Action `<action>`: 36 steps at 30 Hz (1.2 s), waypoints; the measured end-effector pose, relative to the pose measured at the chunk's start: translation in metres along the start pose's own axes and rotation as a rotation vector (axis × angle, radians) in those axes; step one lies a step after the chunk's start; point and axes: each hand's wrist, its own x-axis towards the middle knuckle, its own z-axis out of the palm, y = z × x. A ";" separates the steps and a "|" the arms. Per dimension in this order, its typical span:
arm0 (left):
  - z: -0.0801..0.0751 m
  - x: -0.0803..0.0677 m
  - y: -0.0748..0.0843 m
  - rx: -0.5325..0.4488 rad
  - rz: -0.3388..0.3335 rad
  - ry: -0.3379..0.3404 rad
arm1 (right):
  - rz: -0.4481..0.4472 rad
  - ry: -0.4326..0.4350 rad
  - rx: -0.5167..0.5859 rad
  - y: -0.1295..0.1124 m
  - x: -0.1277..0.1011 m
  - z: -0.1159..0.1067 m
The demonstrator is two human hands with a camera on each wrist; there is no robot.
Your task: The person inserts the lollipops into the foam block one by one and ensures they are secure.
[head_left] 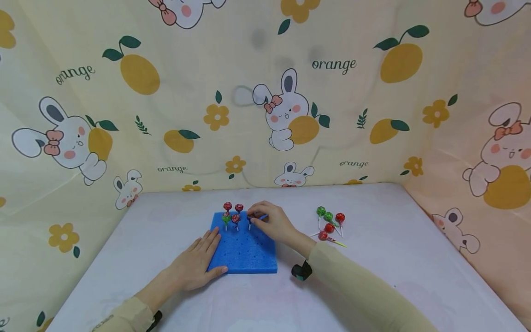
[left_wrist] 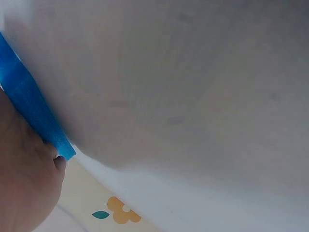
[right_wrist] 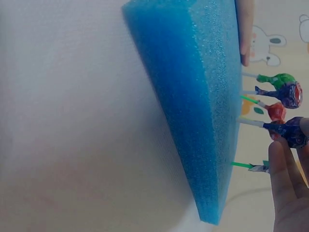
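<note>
A blue foam block [head_left: 249,258] dotted with small holes lies on the table. My left hand [head_left: 198,263] rests along its left edge, fingers straight and thumb at the near corner. With thumb and fingertips, my right hand [head_left: 274,224] pinches a dark blue-wrapped lollipop [right_wrist: 287,132] over the block's back right part. In the right wrist view its white stick meets the foam; how deep it sits is unclear. To its left, several lollipops stand upright in the block, among them a green one [head_left: 226,219] and a red one [head_left: 227,206]. The left wrist view shows only part of my left hand [left_wrist: 29,179].
Right of the block lie several loose lollipops, including a green one [head_left: 321,211] and a red one [head_left: 340,216], sticks pointing various ways. A patterned cloth [head_left: 232,152] with rabbits and oranges stands behind and beside the white table [head_left: 352,276].
</note>
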 end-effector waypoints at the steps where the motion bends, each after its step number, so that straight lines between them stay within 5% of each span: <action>1: 0.000 0.000 0.000 -0.004 0.003 0.004 | 0.005 -0.004 -0.006 0.000 0.000 0.000; 36: -0.001 -0.001 0.002 0.009 0.017 0.017 | -0.002 -0.032 -0.051 -0.007 -0.012 -0.005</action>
